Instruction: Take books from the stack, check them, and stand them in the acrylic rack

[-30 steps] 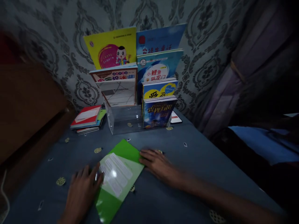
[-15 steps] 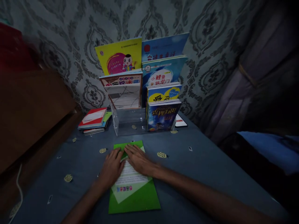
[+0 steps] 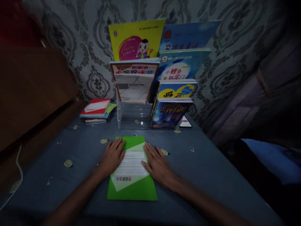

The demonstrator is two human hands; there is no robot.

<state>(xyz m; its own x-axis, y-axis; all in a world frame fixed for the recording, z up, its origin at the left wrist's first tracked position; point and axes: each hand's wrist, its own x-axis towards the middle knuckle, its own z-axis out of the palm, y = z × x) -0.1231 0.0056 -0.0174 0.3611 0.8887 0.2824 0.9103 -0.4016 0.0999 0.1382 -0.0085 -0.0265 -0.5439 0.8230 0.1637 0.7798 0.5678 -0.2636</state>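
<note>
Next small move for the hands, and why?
Probably curl the fingers of the left hand and right hand under the green book's side edges. It lies flat on the table, one hand at each side, with fingers spread and neither hand gripping it, so a two-sided hold seems the easiest start.

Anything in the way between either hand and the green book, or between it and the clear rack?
Nothing visible. The left hand and right hand overlap the green book, and only tablecloth lies between it and the clear rack.
</note>
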